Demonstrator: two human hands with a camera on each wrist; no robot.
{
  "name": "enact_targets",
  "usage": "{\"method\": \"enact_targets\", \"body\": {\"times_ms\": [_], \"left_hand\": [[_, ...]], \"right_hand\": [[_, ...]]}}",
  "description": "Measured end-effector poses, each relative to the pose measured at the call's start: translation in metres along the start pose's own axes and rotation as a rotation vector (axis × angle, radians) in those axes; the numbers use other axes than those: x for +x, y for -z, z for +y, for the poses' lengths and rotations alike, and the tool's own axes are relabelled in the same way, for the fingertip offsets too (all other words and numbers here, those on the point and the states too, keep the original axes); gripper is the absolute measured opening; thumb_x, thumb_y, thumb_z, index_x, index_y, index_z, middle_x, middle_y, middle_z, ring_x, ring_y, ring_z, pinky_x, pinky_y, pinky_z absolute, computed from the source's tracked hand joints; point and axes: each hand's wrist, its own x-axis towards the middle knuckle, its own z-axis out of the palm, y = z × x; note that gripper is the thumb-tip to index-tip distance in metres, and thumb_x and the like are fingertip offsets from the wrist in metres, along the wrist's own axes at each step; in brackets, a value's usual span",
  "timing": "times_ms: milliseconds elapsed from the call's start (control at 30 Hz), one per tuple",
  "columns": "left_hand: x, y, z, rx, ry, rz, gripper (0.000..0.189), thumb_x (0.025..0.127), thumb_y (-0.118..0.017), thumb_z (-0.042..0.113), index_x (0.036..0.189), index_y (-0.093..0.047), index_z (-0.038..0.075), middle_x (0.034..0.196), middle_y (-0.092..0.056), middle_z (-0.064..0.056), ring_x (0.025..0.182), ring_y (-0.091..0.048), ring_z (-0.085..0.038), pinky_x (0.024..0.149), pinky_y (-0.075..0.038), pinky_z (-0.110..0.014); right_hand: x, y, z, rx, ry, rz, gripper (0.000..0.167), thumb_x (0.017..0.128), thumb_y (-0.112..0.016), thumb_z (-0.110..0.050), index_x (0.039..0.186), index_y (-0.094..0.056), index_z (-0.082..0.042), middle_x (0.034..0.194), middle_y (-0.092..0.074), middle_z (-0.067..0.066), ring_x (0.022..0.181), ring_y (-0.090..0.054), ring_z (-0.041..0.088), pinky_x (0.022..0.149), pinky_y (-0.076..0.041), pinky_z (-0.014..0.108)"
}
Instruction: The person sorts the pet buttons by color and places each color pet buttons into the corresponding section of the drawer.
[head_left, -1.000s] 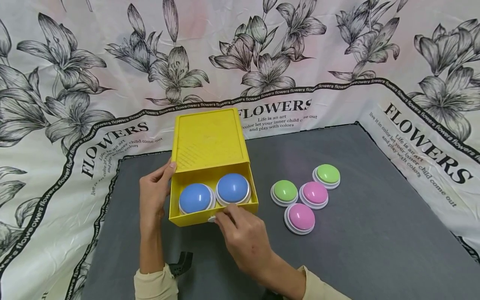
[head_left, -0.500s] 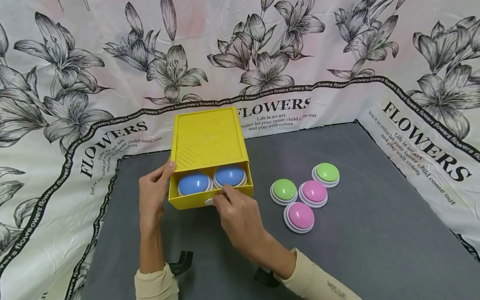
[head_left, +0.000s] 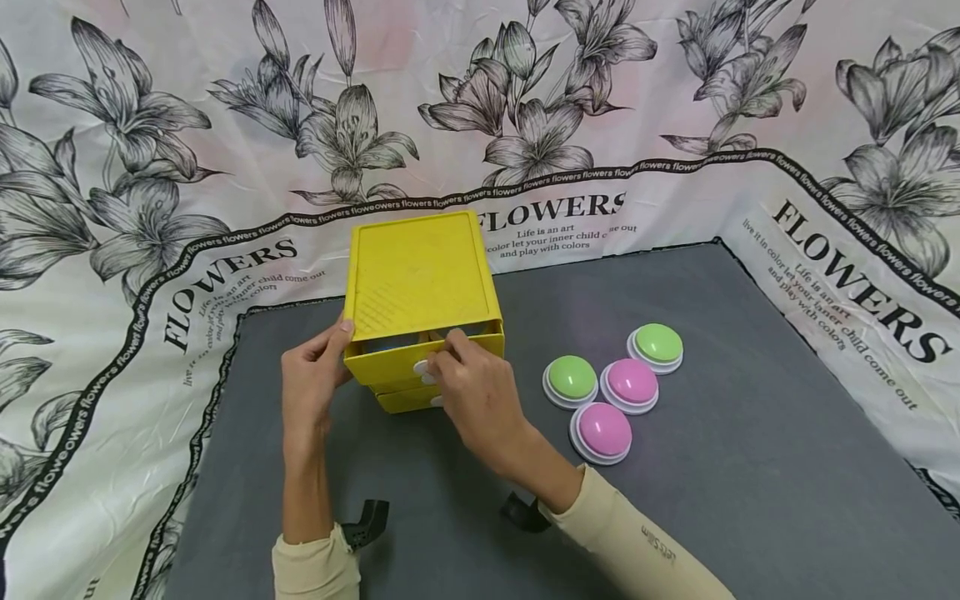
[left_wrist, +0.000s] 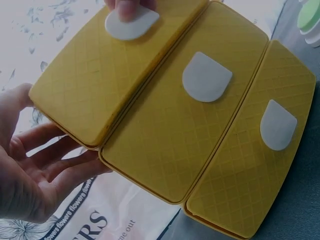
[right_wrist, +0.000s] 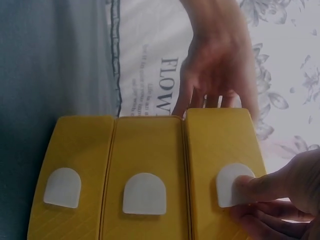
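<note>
A small yellow chest of drawers (head_left: 423, 271) stands towards the back left in the head view. Three drawer fronts with white tabs show in both wrist views. The top drawer (head_left: 397, 367) sticks out slightly, and slivers of two blue domed buttons (head_left: 390, 342) show through its gap. My right hand (head_left: 480, 404) pinches this drawer's white tab (right_wrist: 227, 187), thumb on its face and fingers bent beneath. My left hand (head_left: 309, 383) rests against the chest's left side, its thumb at the upper front corner and its fingers lying along the side (left_wrist: 55, 160).
Right of the chest lie two green push buttons (head_left: 572, 377) (head_left: 659, 342) and two pink ones (head_left: 632, 381) (head_left: 605, 429), all on white bases. A grey tabletop (head_left: 712, 483) spreads beneath. White flower-printed cloth (head_left: 450, 108) rises behind and at the sides.
My right hand has pushed the top drawer away from me, nearly into the chest. The blue buttons are now mostly covered, and a lower drawer front shows. My left hand stays in place.
</note>
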Motion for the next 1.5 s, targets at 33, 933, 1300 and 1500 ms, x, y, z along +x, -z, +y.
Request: {"method": "enact_targets", "body": {"times_ms": [33, 933, 1300, 1500], "left_hand": [[0.0, 0.0, 0.0, 0.0, -0.003, -0.002, 0.05, 0.102, -0.067, 0.045, 0.141, -0.067, 0.012, 0.152, -0.061, 0.0, 0.139, -0.059, -0.02, 0.075, -0.062, -0.015], [0.002, -0.002, -0.004, -0.047, -0.011, 0.008, 0.049, 0.102, -0.069, 0.04, 0.139, -0.068, 0.009, 0.152, -0.061, -0.004, 0.143, -0.056, -0.019, 0.076, -0.063, -0.017], [0.0, 0.0, -0.004, -0.054, -0.015, 0.007, 0.048, 0.102, -0.068, 0.039, 0.14, -0.067, 0.008, 0.152, -0.061, -0.004, 0.144, -0.055, -0.019, 0.078, -0.063, -0.018], [0.0, -0.001, -0.003, -0.059, -0.018, 0.003, 0.048, 0.103, -0.068, 0.039, 0.14, -0.067, 0.007, 0.152, -0.061, -0.004, 0.144, -0.055, -0.02, 0.078, -0.063, -0.018]], "right_hand": [[0.002, -0.001, 0.001, -0.001, 0.001, 0.003, 0.004, 0.089, -0.083, -0.007, 0.091, -0.08, -0.005, 0.083, -0.059, 0.004, 0.064, -0.059, 0.012, 0.057, -0.056, 0.022], [-0.001, -0.017, 0.019, -0.03, -0.007, 0.041, 0.013, 0.093, -0.079, -0.007, 0.106, -0.075, -0.005, 0.091, -0.069, 0.006, 0.071, -0.065, 0.013, 0.06, -0.059, 0.024], [-0.03, -0.025, 0.033, 0.011, -0.149, -0.055, 0.015, 0.09, -0.083, -0.011, 0.103, -0.075, -0.01, 0.092, -0.074, 0.003, 0.072, -0.069, 0.016, 0.059, -0.06, 0.033], [-0.035, -0.033, 0.036, 0.045, -0.178, -0.125, 0.017, 0.089, -0.084, -0.011, 0.105, -0.078, -0.01, 0.098, -0.077, 0.003, 0.081, -0.074, 0.018, 0.067, -0.062, 0.036]]}}
